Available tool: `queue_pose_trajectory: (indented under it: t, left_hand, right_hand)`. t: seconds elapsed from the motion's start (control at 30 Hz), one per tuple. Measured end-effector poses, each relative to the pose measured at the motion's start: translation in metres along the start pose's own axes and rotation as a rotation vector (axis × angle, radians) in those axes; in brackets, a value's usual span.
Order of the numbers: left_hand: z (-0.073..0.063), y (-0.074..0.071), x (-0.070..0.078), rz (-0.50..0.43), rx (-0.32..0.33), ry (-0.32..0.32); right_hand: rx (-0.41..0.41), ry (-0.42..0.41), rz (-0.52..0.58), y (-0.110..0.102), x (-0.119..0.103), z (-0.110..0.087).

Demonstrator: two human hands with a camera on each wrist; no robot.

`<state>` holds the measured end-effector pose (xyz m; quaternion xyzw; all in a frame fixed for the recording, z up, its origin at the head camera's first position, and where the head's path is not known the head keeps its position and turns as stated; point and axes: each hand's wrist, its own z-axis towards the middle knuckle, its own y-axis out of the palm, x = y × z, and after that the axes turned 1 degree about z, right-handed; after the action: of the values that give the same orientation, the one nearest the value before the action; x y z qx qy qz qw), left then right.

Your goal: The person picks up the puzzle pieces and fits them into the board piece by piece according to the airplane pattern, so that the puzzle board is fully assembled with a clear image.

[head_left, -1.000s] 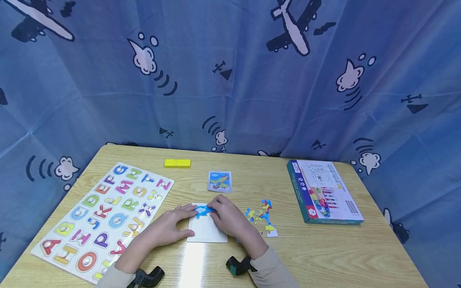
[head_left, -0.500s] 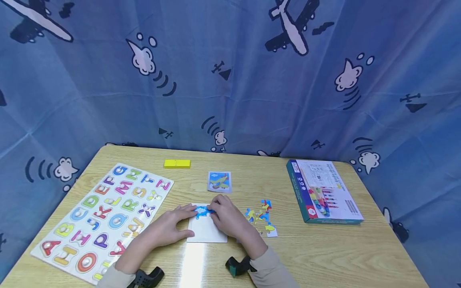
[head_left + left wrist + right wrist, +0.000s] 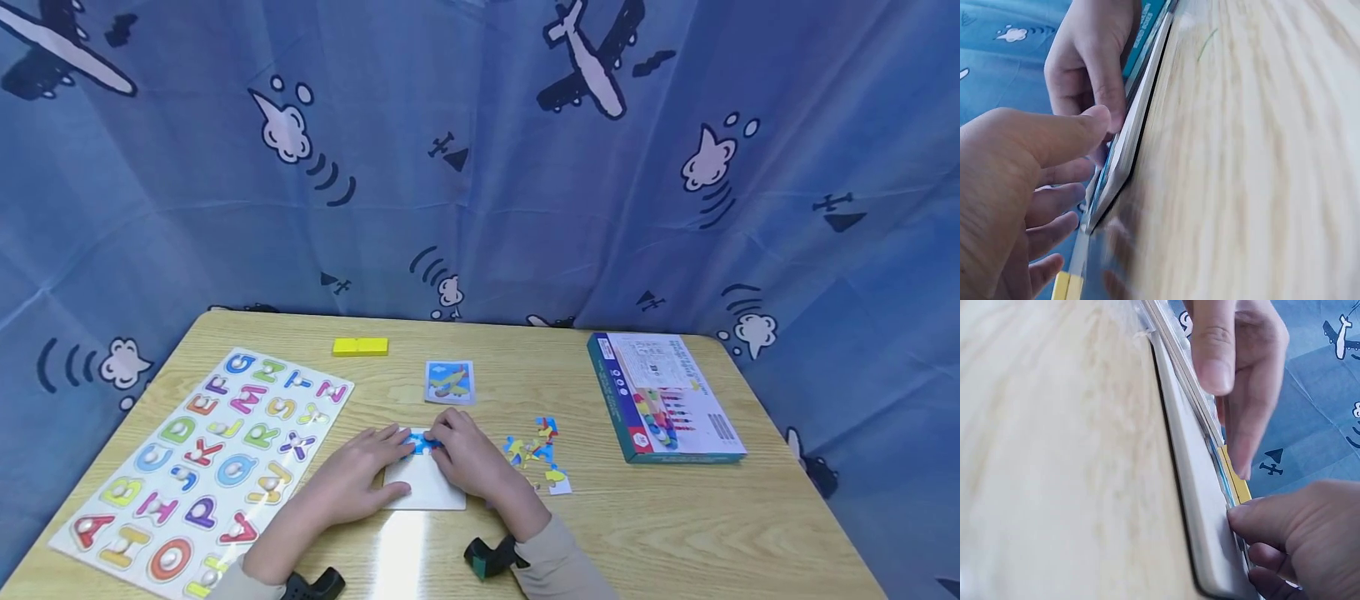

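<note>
A small pale puzzle board (image 3: 426,490) lies in front of the person, with joined blue puzzle pieces (image 3: 420,443) along its far edge. The left hand (image 3: 356,468) is spread at the board's left side, its fingertips by the pieces and its thumb near the lower left. Curled over the upper right part, the right hand (image 3: 472,458) pinches a blue puzzle piece between thumb and fingers, largely hidden by them. In the right wrist view, the right thumb (image 3: 1260,520) presses at the board's edge. Loose blue and yellow puzzle pieces (image 3: 546,452) lie right of the right hand.
A picture card (image 3: 450,382) of a yellow airplane lies beyond the board. Farther back is a yellow block (image 3: 361,347). A large alphabet peg board (image 3: 247,435) covers the left side, and a flat box (image 3: 667,400) sits at the right, before a blue curtain (image 3: 480,167).
The head view has shifted slightly, moving the whole scene left and a little down. Both hands stay at the board, and the blue pieces under the right fingertips have shifted slightly.
</note>
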<state>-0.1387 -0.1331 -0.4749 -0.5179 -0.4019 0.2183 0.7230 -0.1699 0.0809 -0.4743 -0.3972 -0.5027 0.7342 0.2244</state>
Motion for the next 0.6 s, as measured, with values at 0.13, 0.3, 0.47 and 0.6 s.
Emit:
queue_pose_trajectory:
  t: [0.13, 0.3, 0.47, 0.6]
  left_hand:
    - [0.0042, 0.0033, 0.0033, -0.002, 0.024, 0.054]
    - [0.0072, 0.0066, 0.005, -0.004, 0.007, 0.056]
    - [0.0067, 0.0078, 0.0041, -0.061, -0.013, 0.017]
    - [0.0068, 0.0106, 0.0031, -0.111, -0.021, 0.001]
  right_hand:
    - [0.0, -0.005, 0.021, 0.001, 0.0, 0.0002]
    - [-0.002, -0.013, 0.032, 0.0019, 0.0003, 0.0007]
    - [-0.023, 0.009, 0.052, -0.0008, 0.0003, 0.0008]
    - [-0.063, 0.037, 0.088, -0.0071, 0.0015, 0.0]
